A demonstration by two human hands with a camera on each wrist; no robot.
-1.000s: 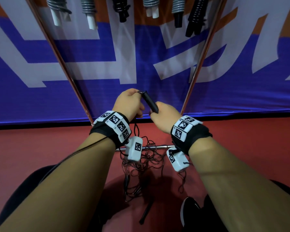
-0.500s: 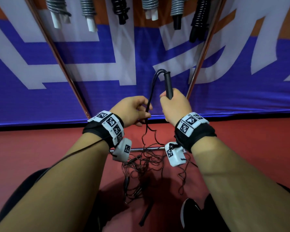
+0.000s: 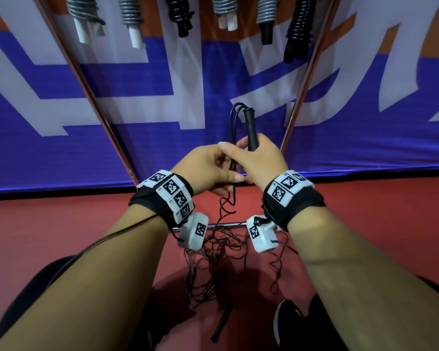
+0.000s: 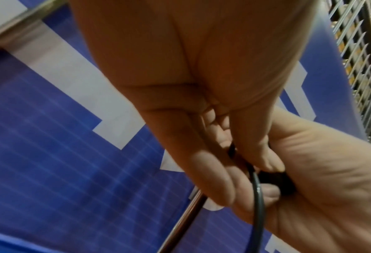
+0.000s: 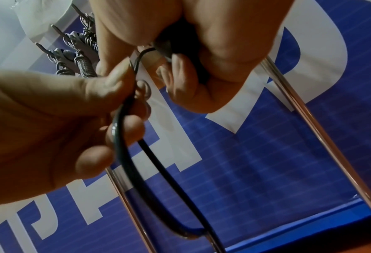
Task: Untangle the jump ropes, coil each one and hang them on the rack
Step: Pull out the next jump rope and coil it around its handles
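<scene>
Right hand (image 3: 257,164) grips handle (image 3: 250,127) upright, left hand (image 3: 208,171) pinches cord (image 3: 233,127) just beside it, tangle (image 3: 218,252) hanging below.

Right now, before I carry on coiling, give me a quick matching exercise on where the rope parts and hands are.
Things:
1. slim black rope handle
2. thin black rope cord
3. tangled pile of dark ropes
4. coiled grey and black ropes

States:
A. lying on the red floor
B. hanging at the top of the rack
C. gripped upright by the right hand
D. pinched by the left hand

Pairs: 1-C, 2-D, 3-A, 4-B
</scene>
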